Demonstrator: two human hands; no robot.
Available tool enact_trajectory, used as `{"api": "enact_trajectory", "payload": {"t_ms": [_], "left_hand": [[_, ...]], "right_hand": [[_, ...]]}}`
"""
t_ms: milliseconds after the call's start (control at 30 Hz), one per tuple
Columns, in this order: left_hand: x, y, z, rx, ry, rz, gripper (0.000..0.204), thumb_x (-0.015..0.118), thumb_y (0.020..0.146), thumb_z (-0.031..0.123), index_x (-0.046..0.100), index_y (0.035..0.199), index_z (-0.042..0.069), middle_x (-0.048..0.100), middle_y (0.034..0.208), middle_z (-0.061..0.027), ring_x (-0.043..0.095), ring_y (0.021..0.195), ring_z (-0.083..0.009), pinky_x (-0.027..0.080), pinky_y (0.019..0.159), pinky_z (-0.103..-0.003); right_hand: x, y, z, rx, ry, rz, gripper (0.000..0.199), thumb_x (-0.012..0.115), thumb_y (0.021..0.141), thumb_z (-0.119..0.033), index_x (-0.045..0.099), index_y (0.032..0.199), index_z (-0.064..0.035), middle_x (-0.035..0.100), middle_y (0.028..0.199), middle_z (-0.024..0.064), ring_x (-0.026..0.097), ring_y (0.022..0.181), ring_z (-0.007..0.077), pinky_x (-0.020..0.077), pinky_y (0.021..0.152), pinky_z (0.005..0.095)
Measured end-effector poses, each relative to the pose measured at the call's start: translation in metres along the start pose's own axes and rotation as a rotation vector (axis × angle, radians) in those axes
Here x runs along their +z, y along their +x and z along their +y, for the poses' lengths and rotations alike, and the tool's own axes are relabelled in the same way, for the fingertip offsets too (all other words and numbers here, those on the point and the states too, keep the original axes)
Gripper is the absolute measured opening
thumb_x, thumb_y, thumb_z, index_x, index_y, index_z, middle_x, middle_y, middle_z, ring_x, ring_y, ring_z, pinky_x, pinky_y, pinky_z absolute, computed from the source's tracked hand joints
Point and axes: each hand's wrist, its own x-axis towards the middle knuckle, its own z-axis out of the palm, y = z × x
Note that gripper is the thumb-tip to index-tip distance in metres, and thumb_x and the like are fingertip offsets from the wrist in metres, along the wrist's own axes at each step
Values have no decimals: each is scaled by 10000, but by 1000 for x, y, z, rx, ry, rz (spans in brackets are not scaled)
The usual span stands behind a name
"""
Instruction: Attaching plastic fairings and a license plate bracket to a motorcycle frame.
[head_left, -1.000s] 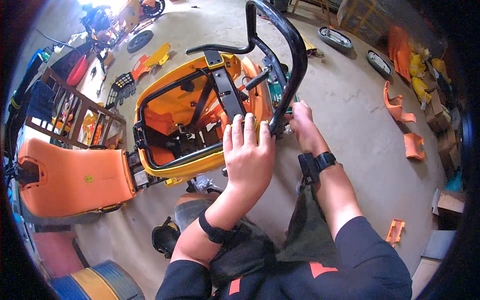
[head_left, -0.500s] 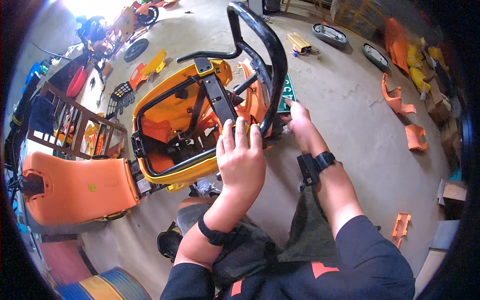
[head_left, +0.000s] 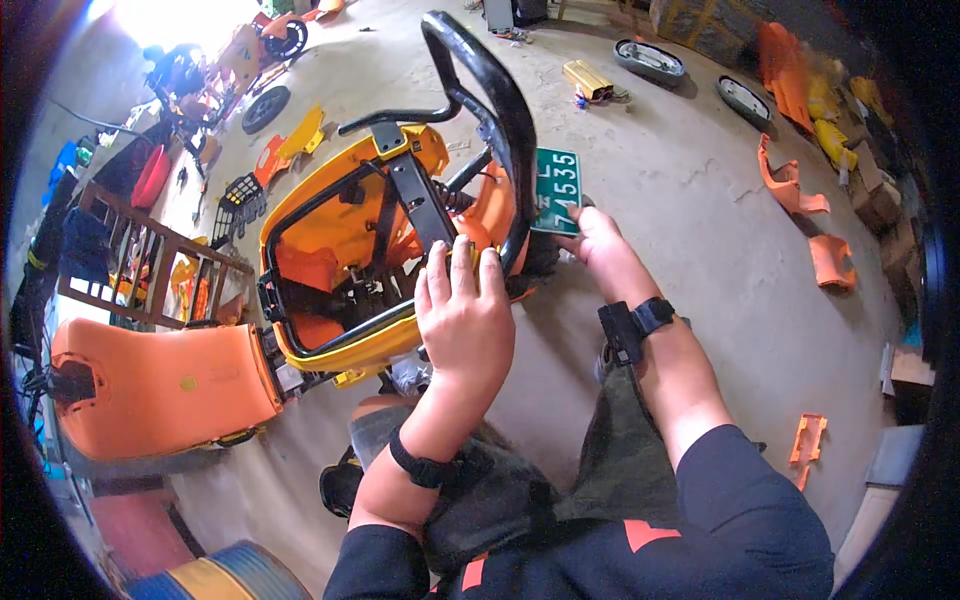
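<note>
An orange scooter rear body shell (head_left: 350, 240) with a black frame stands in front of me. A black tubular grab rail (head_left: 490, 90) arches over its back end. My left hand (head_left: 462, 315) lies palm down on the shell's near edge, fingers spread against the black rail. My right hand (head_left: 592, 238) reaches behind the rail and touches the lower edge of a green number plate (head_left: 556, 190) fixed at the tail. Whether its fingers grip the plate or a fastener is hidden. A black watch sits on my right wrist.
A large orange seat panel (head_left: 160, 385) lies at the left beside a brown wooden rack (head_left: 140, 260). Orange and yellow plastic body parts (head_left: 790, 180) are scattered on the concrete floor at right and far left. A small orange piece (head_left: 808, 440) lies near my right elbow.
The view has shifted so the shell's tail sits nearer the middle. My right hand has moved up behind the rail, and the green number plate has come into sight. My left hand stays on the shell.
</note>
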Motion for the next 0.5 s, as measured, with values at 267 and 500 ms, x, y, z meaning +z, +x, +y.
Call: {"api": "enact_trajectory", "payload": {"t_ms": [267,500], "left_hand": [[-2,2,6,12,1,24,272,647,762,163,653,1017,68,624,1167,-119,558,1140,-322,442,961,-437],[2,7,9,132,82,36,221,569,879,190,626,1041,53,628,1144,-115,581,1076,-318,474,928,-420]], "right_hand": [[-10,31,22,-228,-551,155,379,530,925,-414,630,1091,-89,665,1033,100,613,912,239,484,808,385],[-24,0,7,-288,-498,80,489,463,889,-283,488,1219,78,529,1242,269,533,1140,306,414,978,385]]}}
